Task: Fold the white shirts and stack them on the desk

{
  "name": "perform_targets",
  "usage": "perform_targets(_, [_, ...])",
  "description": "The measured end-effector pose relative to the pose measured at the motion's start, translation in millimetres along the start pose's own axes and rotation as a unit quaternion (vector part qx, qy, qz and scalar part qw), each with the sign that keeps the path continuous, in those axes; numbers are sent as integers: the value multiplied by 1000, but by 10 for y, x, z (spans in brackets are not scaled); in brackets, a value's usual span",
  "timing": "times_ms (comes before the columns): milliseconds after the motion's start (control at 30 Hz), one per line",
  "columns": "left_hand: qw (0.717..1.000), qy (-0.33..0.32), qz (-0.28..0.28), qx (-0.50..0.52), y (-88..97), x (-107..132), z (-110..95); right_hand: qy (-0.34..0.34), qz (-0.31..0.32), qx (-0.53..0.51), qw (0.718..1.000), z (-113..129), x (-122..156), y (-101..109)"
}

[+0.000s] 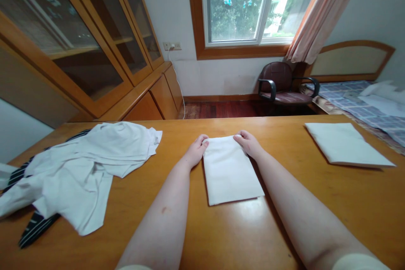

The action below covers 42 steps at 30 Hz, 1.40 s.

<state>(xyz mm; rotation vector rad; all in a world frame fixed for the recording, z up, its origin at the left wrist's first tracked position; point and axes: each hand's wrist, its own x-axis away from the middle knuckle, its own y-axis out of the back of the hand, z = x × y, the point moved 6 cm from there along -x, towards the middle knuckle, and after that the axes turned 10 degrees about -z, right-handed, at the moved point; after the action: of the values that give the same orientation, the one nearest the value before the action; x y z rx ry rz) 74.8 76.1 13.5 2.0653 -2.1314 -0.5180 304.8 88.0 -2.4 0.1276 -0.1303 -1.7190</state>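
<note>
A white shirt (pixel 232 173), folded into a flat rectangle, lies on the wooden table in front of me. My left hand (pixel 196 150) is closed on its far left corner, thumb on top and fingers curled under the edge. At the far right corner, my right hand (pixel 249 143) pinches the cloth in the same way. Off to the right rests another folded white shirt (pixel 346 145), touched by neither hand. Loose white clothes (pixel 91 164) are heaped on the left, partly covering a black-and-white striped garment (pixel 39 228).
The wooden table (pixel 202 240) fills the foreground. A glass-door cabinet (pixel 104 42) stands to the left, with a white cord (pixel 179 80) hanging beside it. Past the table's far edge are a maroon armchair (pixel 278 80), a window (pixel 237 8) with a pink curtain (pixel 325 12), and a bed (pixel 367 101).
</note>
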Motion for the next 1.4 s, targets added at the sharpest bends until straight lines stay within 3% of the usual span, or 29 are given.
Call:
perform_targets(67, [1000,3,-20,2,5,-23,42,18,-5,37,999,24,-1,9])
perform_targets(200, [989,86,-31,113,-31,-40,157,54,-23,88,994,37,-18,22])
perform_targets(333, [977,105,-63,174,-10,-47,151,31,-11,36,999,-7,-18,-3])
perform_targets(533, [961,71,-28,267,-22,-49,39,-77,71,-103,989,21,86,-102])
perform_targets(667, [947,65,-10,315,-28,-17,-28,-135,135,-207,959,80,176,-147])
perform_targets(800, [937,88,-9,338,-37,3,-42,-180,221,-216,934,82,271,-212])
perform_targets(900, [936,121,-13,329,-59,4,8,-176,203,-201,942,63,254,-207])
perform_targets(1067, [959,159,-42,229,-51,10,113,-172,147,-190,955,41,219,-201])
perform_targets(1267, [971,144,-32,190,-52,13,55,-104,105,-193,970,129,155,-146])
perform_targets(1400, [968,131,-17,211,-69,7,23,-126,122,-162,971,94,159,-147])
